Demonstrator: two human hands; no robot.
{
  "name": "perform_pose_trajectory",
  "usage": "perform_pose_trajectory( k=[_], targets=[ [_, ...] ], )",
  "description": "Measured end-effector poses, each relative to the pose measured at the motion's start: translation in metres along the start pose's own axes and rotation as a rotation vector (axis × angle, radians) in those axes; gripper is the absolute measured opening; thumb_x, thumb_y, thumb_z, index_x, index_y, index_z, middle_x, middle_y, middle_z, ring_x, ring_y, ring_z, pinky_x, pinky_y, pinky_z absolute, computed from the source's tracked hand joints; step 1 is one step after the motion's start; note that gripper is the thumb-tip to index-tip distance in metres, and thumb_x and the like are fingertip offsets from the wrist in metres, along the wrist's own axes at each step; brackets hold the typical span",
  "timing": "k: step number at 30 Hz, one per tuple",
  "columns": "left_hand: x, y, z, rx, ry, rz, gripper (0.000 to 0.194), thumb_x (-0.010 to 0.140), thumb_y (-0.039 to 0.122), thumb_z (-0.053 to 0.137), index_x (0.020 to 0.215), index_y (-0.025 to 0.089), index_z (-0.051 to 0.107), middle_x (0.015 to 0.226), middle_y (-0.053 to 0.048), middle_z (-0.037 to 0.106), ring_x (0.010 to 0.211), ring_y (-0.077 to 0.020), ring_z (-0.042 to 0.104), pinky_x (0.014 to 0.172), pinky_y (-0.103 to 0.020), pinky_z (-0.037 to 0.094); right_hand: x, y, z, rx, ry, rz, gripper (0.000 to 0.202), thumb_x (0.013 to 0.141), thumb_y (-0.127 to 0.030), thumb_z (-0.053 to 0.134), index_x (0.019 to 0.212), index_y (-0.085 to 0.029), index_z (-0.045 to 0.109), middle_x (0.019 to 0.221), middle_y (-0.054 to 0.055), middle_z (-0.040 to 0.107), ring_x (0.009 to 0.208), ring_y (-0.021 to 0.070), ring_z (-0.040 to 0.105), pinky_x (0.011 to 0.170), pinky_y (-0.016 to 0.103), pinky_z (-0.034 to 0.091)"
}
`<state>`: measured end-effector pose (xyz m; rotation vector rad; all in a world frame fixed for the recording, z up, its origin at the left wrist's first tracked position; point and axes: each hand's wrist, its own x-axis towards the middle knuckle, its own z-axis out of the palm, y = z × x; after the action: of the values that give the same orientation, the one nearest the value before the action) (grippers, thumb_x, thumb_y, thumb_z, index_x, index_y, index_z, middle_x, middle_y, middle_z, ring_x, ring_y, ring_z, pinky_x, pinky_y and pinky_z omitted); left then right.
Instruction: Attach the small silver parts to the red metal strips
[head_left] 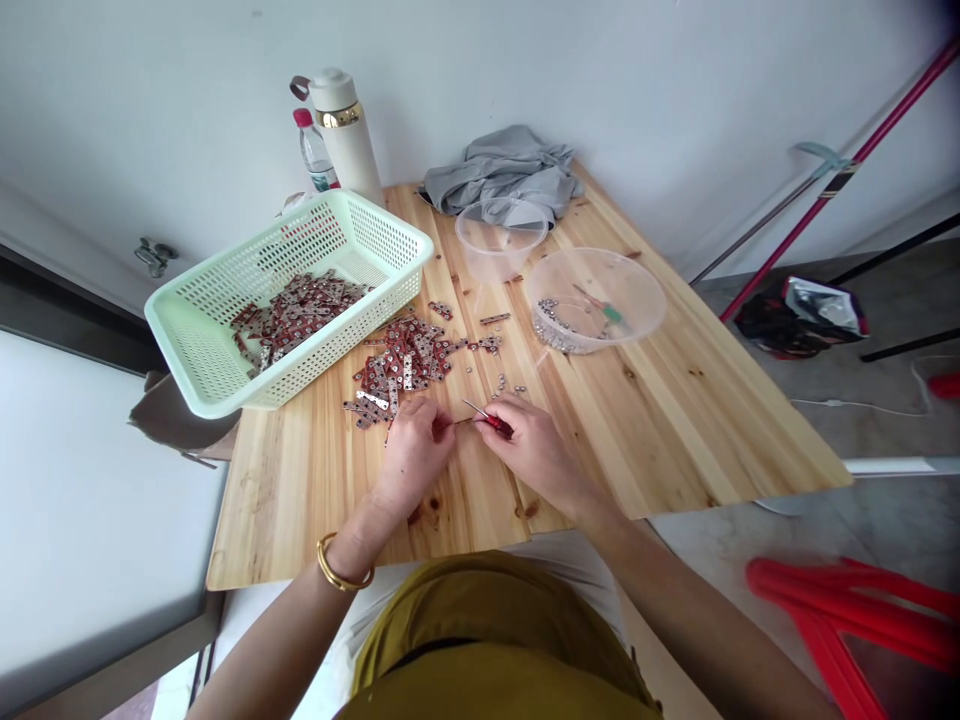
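My right hand is closed around a small red-handled screwdriver, its thin metal shaft pointing up and to the left. Close beside it, my left hand pinches a thin dark strip seen almost edge-on; most of it is hidden by the fingers. Just beyond my left hand lies a pile of reddish-brown strips with metal fittings. A few tiny metal pieces are scattered beyond my right hand.
A pale green perforated basket on the left holds more strips. Behind the hands stand two clear plastic tubs, one with small metal pieces and a green-handled tool. A white flask, a bottle and grey cloth sit at the back.
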<state>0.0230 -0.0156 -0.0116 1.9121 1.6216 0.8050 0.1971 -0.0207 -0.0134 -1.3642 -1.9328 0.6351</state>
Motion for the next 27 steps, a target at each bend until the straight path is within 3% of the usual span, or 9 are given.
perform_pose_trajectory(
  k=[3, 11, 17, 27],
  targets=[
    [0.001, 0.000, -0.005, 0.075, -0.028, 0.022, 0.010, 0.077, 0.010, 0.059, 0.071, 0.018, 0.063, 0.076, -0.003, 0.064, 0.078, -0.0177, 0.059, 0.073, -0.029, 0.045, 0.002, 0.000, 0.002, -0.064, -0.023, -0.018, 0.014, 0.089, -0.018, 0.053, 0.075, -0.021, 0.056, 0.079, 0.003, 0.059, 0.073, 0.0165, 0.057, 0.068, 0.028, 0.043],
    [0.018, 0.007, -0.015, 0.096, -0.192, -0.146, 0.009, 0.079, 0.018, 0.063, 0.076, 0.019, 0.071, 0.078, -0.003, 0.071, 0.072, -0.0182, 0.063, 0.068, -0.028, 0.043, 0.019, 0.008, -0.003, -0.232, -0.097, -0.103, 0.015, 0.090, -0.016, 0.050, 0.078, -0.019, 0.059, 0.082, 0.004, 0.059, 0.076, 0.0169, 0.057, 0.070, 0.029, 0.043],
    [0.019, 0.007, -0.015, 0.119, -0.184, -0.154, 0.010, 0.080, 0.018, 0.062, 0.077, 0.018, 0.072, 0.081, -0.005, 0.072, 0.077, -0.0189, 0.063, 0.071, -0.028, 0.044, 0.020, 0.010, -0.001, -0.314, -0.127, -0.135, 0.014, 0.089, -0.014, 0.050, 0.081, -0.019, 0.060, 0.084, 0.004, 0.059, 0.075, 0.0165, 0.057, 0.068, 0.028, 0.041],
    [0.018, 0.009, -0.015, 0.144, -0.164, -0.125, 0.013, 0.079, 0.014, 0.059, 0.076, 0.018, 0.071, 0.079, -0.003, 0.071, 0.076, -0.0166, 0.062, 0.071, -0.027, 0.043, 0.015, 0.020, -0.008, -0.122, -0.131, -0.086, 0.009, 0.091, -0.019, 0.053, 0.084, -0.020, 0.057, 0.086, 0.003, 0.058, 0.078, 0.0158, 0.056, 0.072, 0.028, 0.043]
  ],
)
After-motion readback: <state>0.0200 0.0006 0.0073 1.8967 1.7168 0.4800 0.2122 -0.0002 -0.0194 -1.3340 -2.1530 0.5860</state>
